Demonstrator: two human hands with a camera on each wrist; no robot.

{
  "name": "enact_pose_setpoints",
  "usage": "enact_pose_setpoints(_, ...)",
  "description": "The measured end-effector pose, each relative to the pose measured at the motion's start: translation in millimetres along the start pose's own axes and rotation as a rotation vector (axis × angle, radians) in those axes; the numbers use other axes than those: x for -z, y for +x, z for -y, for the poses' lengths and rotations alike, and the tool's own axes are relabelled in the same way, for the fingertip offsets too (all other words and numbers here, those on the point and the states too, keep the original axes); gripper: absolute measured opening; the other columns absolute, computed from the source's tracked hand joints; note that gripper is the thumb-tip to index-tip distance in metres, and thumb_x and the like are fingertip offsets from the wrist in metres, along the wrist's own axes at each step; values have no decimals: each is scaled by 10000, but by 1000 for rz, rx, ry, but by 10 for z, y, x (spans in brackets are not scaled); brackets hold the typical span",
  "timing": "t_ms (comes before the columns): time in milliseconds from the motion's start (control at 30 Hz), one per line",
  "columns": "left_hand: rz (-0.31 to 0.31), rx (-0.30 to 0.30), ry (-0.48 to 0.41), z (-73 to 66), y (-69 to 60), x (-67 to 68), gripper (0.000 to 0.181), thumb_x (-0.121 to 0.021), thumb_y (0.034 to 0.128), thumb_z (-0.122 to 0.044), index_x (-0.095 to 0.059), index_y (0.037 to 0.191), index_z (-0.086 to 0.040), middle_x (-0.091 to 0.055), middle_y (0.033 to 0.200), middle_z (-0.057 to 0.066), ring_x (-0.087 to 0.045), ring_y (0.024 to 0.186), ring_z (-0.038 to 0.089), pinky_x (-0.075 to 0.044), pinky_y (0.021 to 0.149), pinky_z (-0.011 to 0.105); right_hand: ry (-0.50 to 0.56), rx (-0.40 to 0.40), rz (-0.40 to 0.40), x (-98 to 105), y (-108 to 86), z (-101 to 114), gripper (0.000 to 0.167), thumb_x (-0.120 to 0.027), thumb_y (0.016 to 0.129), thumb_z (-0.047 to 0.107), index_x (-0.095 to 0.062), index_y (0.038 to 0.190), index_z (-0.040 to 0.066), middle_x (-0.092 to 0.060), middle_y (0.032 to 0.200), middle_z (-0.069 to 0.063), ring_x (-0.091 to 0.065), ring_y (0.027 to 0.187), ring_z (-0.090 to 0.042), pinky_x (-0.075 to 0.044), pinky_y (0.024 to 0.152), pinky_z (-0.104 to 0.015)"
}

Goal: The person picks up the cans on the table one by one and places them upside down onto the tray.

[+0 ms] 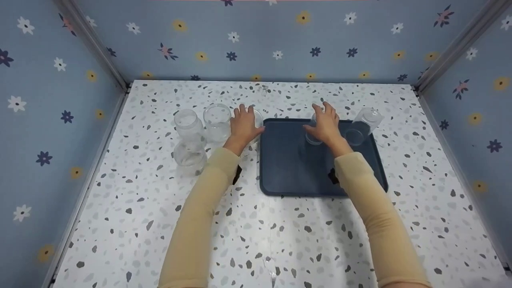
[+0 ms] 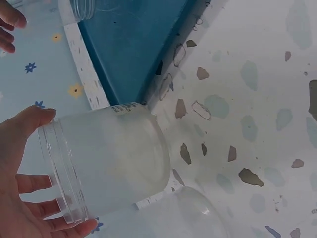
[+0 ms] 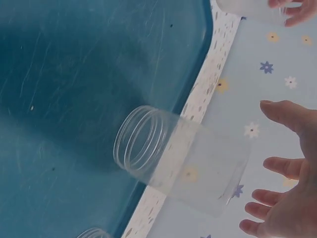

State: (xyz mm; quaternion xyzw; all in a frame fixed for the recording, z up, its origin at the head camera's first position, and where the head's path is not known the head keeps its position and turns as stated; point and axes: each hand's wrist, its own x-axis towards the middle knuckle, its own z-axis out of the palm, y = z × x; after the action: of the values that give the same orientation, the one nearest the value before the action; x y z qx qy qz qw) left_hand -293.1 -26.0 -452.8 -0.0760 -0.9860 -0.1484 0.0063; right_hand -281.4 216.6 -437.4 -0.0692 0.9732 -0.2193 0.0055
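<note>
My left hand (image 1: 243, 127) grips a clear jar (image 1: 258, 119) beside the left edge of the dark blue tray (image 1: 296, 168). In the left wrist view the thumb and fingers of the left hand (image 2: 32, 173) hold the jar (image 2: 109, 158) round its threaded rim, mouth towards the palm. My right hand (image 1: 326, 124) is over the tray's far part, fingers spread. Seen from the right wrist, a clear jar (image 3: 183, 163) stands mouth down on the tray (image 3: 89, 84), its base facing the right hand (image 3: 287, 173), with a gap between them.
Another clear jar (image 1: 365, 124) stands mouth down at the tray's far right. Several clear jars, among them one at the back (image 1: 218, 122) and one in front (image 1: 190, 154), stand on the speckled table (image 1: 256, 236) left of my left hand. Flowered panels (image 1: 256, 40) enclose the table's back and sides.
</note>
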Motion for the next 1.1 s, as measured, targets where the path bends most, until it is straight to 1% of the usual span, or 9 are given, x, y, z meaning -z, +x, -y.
enact_pose_setpoints(167,9,-18,-5,-61,-68,99,760,-617,770,-473,-371,1305,7,-350,1239,225,-361,1111,350,-420,788,467,30,25,-15,-11,-40,79,719,-642,814,272,-271,1375,20,-139,1393,-258,-121,1277,-384,-116,1003,-526)
enact_pose_setpoints(300,-13,-32,-22,-89,-126,158,744,-623,769,-465,-387,1290,11,-368,1207,222,-382,1082,346,-431,768,461,55,53,-36,-31,-75,127,711,-635,820,277,-271,1376,24,-147,1394,-245,-144,1270,-384,-123,1000,-528)
enact_pose_setpoints(400,-39,-41,-37,-106,-176,196,734,-631,765,-458,-400,1282,10,-379,1192,217,-393,1064,339,-440,754,451,92,94,-73,-50,-112,160,683,-624,831,279,-288,1367,22,-175,1384,-242,-178,1254,-391,-151,979,-549)
enact_pose_setpoints(567,-64,-62,-77,-147,-247,254,728,-643,761,-450,-404,1283,-2,-381,1196,209,-394,1057,325,-444,747,431,219,202,-163,-80,-185,203,637,-616,841,238,-317,1342,-16,-232,1353,-259,-231,1238,-376,-225,971,-509)
enact_pose_setpoints(700,-48,-67,-93,-199,-292,303,742,-624,774,-465,-373,1314,-22,-354,1236,194,-374,1092,309,-450,761,394,306,276,-244,-105,-222,226,604,-624,837,212,-353,1319,-32,-304,1317,-247,-292,1222,-337,-256,979,-456)
enact_pose_setpoints(800,-35,-66,-122,-237,-325,336,754,-607,781,-480,-345,1337,-43,-329,1264,176,-354,1124,297,-454,766,377,364,325,-313,-127,-233,239,566,-631,832,188,-392,1293,-39,-378,1268,-231,-364,1170,-316,-290,960,-430)
enact_pose_setpoints(833,-39,-68,-133,-247,-334,342,757,-607,780,-484,-342,1341,-49,-327,1269,171,-353,1130,293,-457,764,376,388,339,-333,-133,-237,243,548,-630,832,176,-406,1283,-40,-400,1248,-227,-385,1146,-317,-309,942,-427)
enact_pose_setpoints(967,-81,-88,-172,-281,-388,360,761,-598,778,-499,-343,1344,-59,-335,1272,164,-361,1135,283,-472,732,378,484,357,-384,-158,-258,263,474,-609,844,120,-440,1258,-38,-458,1193,-210,-440,1082,-312,-364,891,-427)
enact_pose_setpoints(1100,-131,-113,-205,-301,-441,363,763,-585,784,-510,-343,1343,-51,-350,1260,165,-367,1137,278,-475,727,379,586,352,-395,-147,-305,324,419,-566,861,51,-446,1246,-62,-466,1199,-217,-457,1083,-331,-374,883,-455)
